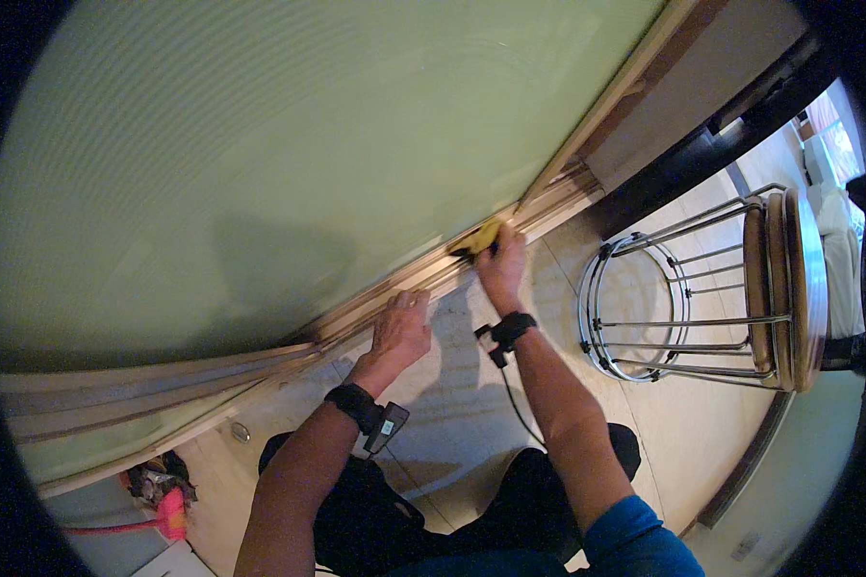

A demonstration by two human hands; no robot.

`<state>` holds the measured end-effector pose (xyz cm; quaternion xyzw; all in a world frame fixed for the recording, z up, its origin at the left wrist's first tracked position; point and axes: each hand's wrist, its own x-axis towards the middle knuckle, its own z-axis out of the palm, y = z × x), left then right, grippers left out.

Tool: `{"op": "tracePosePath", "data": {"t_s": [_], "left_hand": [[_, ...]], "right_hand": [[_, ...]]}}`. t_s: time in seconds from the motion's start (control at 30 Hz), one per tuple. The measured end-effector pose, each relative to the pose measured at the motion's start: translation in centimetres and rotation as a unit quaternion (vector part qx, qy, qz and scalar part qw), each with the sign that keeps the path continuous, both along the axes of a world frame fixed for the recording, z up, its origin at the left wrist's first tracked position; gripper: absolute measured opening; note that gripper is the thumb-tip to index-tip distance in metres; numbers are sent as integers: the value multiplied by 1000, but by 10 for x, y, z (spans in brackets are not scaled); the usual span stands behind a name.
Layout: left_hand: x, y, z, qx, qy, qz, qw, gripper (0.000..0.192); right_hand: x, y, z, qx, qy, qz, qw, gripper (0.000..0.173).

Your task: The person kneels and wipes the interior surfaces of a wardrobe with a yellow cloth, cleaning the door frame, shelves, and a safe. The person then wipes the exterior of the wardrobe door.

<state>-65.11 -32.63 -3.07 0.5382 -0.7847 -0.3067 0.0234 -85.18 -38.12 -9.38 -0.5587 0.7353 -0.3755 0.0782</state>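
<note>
A yellow-and-black cloth or pad (482,238), slightly blurred, is held in my right hand (504,263). It presses into the pale grooved track (433,268) along the foot of a large greenish glass panel (375,130). Lower down the same track, my left hand (403,328) rests with curled fingertips at its outer edge. Whether those fingers grip the edge is hidden from me. Both wrists wear black straps with small devices, and a cable hangs from the right one.
Stacked round stools (772,288) with chrome legs stand at the right. A metal floor drain (240,432) lies at lower left, near a pink brush-like thing (172,513) and a dark heap of debris (159,479). My knees are bent above the tiled floor (440,360).
</note>
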Motion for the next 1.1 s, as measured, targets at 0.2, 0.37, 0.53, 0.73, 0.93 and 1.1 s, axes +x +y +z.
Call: {"op": "tracePosePath", "data": {"t_s": [0.2,0.37,0.53,0.73,0.93,1.1], "left_hand": [[7,2,-25,-96,30,-5,995,50],[-4,-4,-14,-70,-19,-4,997,54],[3,-6,-19,-34,-5,-37,999,54],[19,-3,-34,-46,2,7,999,40],[43,-9,-14,-26,-31,78,996,29],[56,0,1,-101,-26,18,994,26]], "right_hand": [[10,14,3,25,-1,46,999,44],[43,35,-3,29,-22,124,992,44],[-22,9,-1,14,-30,-10,999,35],[47,39,-9,10,-65,-17,998,37],[160,99,-8,78,-140,54,986,40],[124,83,-15,6,-142,68,987,40]]}}
